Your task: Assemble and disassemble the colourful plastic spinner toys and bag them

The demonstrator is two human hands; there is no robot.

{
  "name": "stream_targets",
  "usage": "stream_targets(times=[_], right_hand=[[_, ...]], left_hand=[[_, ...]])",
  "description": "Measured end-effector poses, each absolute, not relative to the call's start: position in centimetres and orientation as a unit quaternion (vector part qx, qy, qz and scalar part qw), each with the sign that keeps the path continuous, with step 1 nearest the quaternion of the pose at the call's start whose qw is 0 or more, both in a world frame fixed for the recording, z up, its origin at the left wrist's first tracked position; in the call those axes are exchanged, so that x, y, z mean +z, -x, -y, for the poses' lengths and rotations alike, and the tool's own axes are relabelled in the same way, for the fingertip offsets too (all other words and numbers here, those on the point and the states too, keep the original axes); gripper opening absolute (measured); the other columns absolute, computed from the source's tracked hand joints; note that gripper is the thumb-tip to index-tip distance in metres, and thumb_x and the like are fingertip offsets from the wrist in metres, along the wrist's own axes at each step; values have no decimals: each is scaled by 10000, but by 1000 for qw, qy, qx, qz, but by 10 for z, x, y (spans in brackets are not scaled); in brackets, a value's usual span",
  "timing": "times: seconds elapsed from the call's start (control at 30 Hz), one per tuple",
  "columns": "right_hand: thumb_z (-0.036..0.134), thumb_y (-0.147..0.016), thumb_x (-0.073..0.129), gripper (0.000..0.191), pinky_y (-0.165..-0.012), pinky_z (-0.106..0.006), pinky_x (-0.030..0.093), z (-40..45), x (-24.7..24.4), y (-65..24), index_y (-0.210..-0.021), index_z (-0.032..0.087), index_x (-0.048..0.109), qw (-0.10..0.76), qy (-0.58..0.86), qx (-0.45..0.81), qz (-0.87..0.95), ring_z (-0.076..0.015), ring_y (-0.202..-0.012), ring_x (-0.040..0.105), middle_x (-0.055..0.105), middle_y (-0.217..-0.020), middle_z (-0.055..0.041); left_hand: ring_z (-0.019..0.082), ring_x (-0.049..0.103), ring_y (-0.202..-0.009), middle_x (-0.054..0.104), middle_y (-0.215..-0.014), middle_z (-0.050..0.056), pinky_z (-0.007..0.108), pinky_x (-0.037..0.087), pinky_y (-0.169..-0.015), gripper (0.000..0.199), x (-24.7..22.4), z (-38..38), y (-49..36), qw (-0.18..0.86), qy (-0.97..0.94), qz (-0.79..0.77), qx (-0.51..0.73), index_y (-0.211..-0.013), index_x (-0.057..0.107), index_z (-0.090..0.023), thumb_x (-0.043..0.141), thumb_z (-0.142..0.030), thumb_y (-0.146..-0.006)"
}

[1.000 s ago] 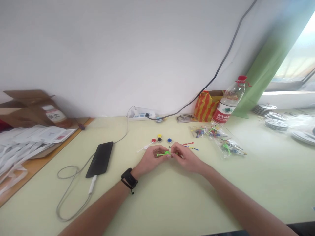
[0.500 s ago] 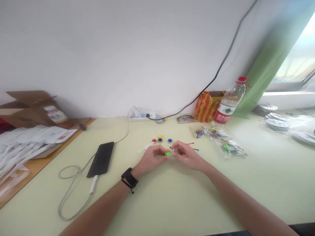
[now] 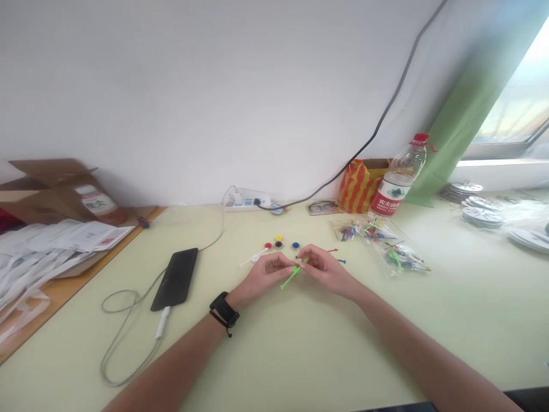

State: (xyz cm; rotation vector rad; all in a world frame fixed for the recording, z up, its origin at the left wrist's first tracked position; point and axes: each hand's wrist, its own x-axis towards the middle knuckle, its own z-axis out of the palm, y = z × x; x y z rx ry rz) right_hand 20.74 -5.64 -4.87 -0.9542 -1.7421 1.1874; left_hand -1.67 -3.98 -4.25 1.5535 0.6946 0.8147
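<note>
Just swung from nearly level along the left fingers to a slant toward the near edge of the desk (image 3: 274,355), and so in fuller view below the fingertips: a bright green plastic piece (image 3: 290,278), a slim stem with a rounder middle. Held above the desk, about midway along the visible far edge and short of it. Gripped at the rounder middle between thumb and forefinger of the left hand (image 3: 268,273); pinched at the upper end by the closed fingertips of the right hand (image 3: 323,273), though impossible to tell there, behind the fingers, one green part from two. Beyond the hands, toward the far edge, a loose group of small round pieces: red (image 3: 268,246), yellow (image 3: 278,237), black (image 3: 278,245) and blue (image 3: 295,245). Just beside the left hand, a white stemmed piece (image 3: 249,262); past the right hand, the tips of a red arrow (image 3: 333,250) and a blue arrow (image 3: 342,261). Farther right, clear bags (image 3: 397,257) of mixed coloured parts. On the red and white label of the large bottle (image 3: 388,195) near the far edge, can read the Chinese characters 农夫山, with smaller lettering below too blurred to trust. On the bottle in the cardboard box (image 3: 96,204), beyond the far left corner, can see dark characters but not read them; on the black phone (image 3: 175,280), can find no brand
</note>
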Motion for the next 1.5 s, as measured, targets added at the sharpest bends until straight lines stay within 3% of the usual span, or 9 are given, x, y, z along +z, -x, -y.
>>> stream_targets(times=[0.17, 0.37, 0.53, 0.6, 0.67, 0.73, 0.8, 1.2, 1.5], right_hand=[[456, -941, 641, 355, -686, -294, 464, 55, -52, -207, -1218, 249, 560, 460, 422, 420, 659, -145, -773, 546, 566, -1073, -41], [454, -989, 550, 315, -622, -294, 422, 54, -47, -211, -1183, 229, 652, 439, 417, 382, 698, -159, -681, 475, 497, -750, 10], [418, -975, 577, 647, -624, -287, 433, 61, -50, -204, -1567, 305, 342, 456, 396, 401, 689, -131, -661, 478, 556, -961, -7], [425, -964, 589, 535, -639, -292, 439, 63, -50, -203, -1471, 297, 478, 464, 401, 403, 679, -125, -660, 482, 566, -1001, -14], [438, -979, 545, 276, -644, -301, 432, 63, -48, -204, -1073, 229, 698, 441, 401, 419, 685, -135, -652, 479, 576, -880, -17], [453, -1004, 458, 479, -616, -310, 399, 62, -45, -207, -612, 203, 572, 402, 387, 457, 693, -147, -607, 436, 495, -653, -11], [478, -1017, 395, 602, -590, -319, 360, 61, -42, -210, -474, 219, 367, 383, 372, 492, 687, -150, -568, 384, 382, -534, -3], [646, -933, 559, 465, -541, -288, 330, 44, -47, -221, -771, 213, 611, 491, 500, 383, 602, -149, -576, 423, 450, -618, 24], [411, -942, 566, 263, -615, -325, 402, 27, -65, -241, -822, 215, 695, 411, 555, 224, 688, -192, -655, 545, 632, -725, -39]], left_hand=[[205, 698, -959, 745, -1043, 77, 322, 548, -850, 305, -46, 35, 20, 586, -641, -327, 372, -1045, 763, -183, 829, -399, -839], [217, 711, -961, 764, -1014, 93, 366, 570, -910, 365, -53, 29, 22, 592, -612, -347, 394, -1094, 774, -166, 850, -394, -819], [225, 733, -974, 793, -1035, 97, 386, 579, -944, 390, -54, 27, 24, 601, -588, -357, 408, -1096, 794, -172, 881, -391, -785], [224, 741, -969, 799, -1029, 94, 391, 580, -956, 394, -55, 26, 24, 605, -578, -360, 412, -1093, 796, -172, 889, -386, -776], [227, 749, -957, 800, -1018, 99, 402, 583, -960, 400, -55, 26, 24, 610, -574, -361, 410, -1096, 793, -162, 890, -382, -776], [229, 756, -933, 799, -1005, 104, 414, 588, -955, 402, -55, 27, 24, 612, -571, -362, 411, -1094, 790, -152, 891, -378, -777], [225, 760, -912, 798, -999, 101, 416, 589, -953, 395, -55, 27, 24, 612, -568, -363, 412, -1089, 789, -151, 890, -374, -779], [225, 748, -959, 762, -1112, 98, 408, 576, -972, 426, -50, 26, 22, 617, -543, -368, 434, -1140, 777, -180, 868, -415, -796], [205, 736, -986, 781, -1059, 99, 395, 544, -1013, 428, -45, 24, 23, 646, -489, -384, 443, -1129, 746, -173, 864, -423, -802]])
